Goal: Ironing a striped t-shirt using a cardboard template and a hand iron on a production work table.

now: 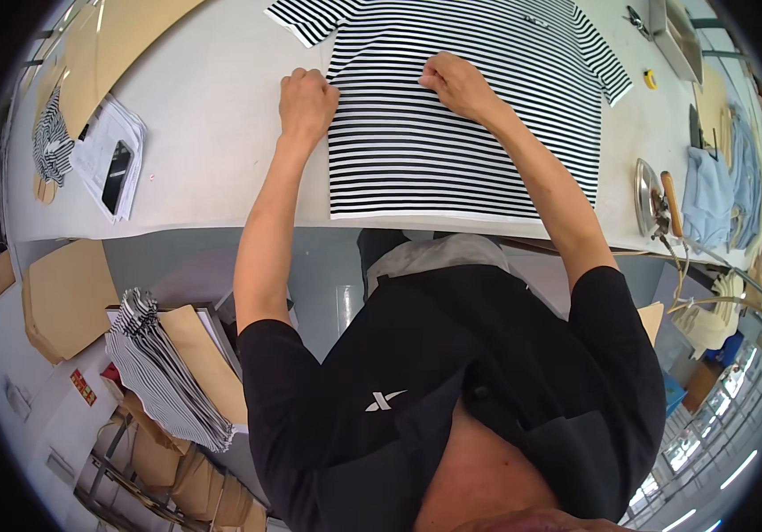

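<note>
White table [212, 168]: 1 striped shirt [452, 164] spread flat, some creases left; left hand [304, 102] at side edge, right hand [461, 86] over front, fingers curled, grip can't be told.

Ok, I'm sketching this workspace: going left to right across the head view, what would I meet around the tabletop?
Crumpled striped cloth → phone → striped shirt → iron → light blue cloth.

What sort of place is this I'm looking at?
Probably a garment workshop, perhaps a pressing or finishing spot: a striped shirt lies flat on a long table, what looks like an iron is beside it, and striped cloth is piled at lower left.
</note>
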A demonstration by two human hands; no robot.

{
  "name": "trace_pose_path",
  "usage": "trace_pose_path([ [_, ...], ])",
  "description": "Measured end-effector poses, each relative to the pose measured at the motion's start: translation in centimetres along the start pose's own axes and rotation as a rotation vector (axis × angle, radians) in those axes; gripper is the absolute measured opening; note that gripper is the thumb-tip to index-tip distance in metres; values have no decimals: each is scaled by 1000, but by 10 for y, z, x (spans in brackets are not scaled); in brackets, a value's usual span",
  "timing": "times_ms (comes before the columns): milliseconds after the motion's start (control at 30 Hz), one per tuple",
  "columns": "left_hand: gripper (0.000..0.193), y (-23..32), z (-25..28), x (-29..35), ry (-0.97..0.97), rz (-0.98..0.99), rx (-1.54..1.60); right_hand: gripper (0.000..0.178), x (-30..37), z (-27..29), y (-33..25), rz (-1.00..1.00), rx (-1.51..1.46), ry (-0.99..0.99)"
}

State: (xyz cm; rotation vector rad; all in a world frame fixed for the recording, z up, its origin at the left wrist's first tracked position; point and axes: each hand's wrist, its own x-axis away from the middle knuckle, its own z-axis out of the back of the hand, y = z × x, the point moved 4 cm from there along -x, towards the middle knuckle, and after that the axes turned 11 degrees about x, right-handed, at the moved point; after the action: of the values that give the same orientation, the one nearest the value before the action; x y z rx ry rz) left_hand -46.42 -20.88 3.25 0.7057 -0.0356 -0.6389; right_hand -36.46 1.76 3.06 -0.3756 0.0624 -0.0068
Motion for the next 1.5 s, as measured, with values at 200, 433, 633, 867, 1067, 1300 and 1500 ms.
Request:
trace_pose_path([
  [200, 48, 79, -33, 29, 146, -409, -143, 15, -5, 4, 0, 167, -116, 192],
  [433, 64, 27, -19, 116, -4, -60, -336, 23, 60, 27, 10, 182, 435, 578],
  [633, 43, -3, 40, 154, -18, -34, -195, 17, 184, 66, 33, -377, -149, 412],
  [867, 16, 73, 13, 158, -322, -276, 217, 9, 227, 24, -28, -104, -108, 56],
  [1067, 10, 67, 15, 153, -452, -358, 41, 14, 241, 16, -38, -146, -93, 178],
  [1300, 9, 121, -7, 149, -411, -380, 212, 9, 236, 17, -38, -141, -209, 175],
  [1500, 16, 122, -32, 129, -375, -368, 358, 8, 298, 80, 81, -658, 49, 318],
])
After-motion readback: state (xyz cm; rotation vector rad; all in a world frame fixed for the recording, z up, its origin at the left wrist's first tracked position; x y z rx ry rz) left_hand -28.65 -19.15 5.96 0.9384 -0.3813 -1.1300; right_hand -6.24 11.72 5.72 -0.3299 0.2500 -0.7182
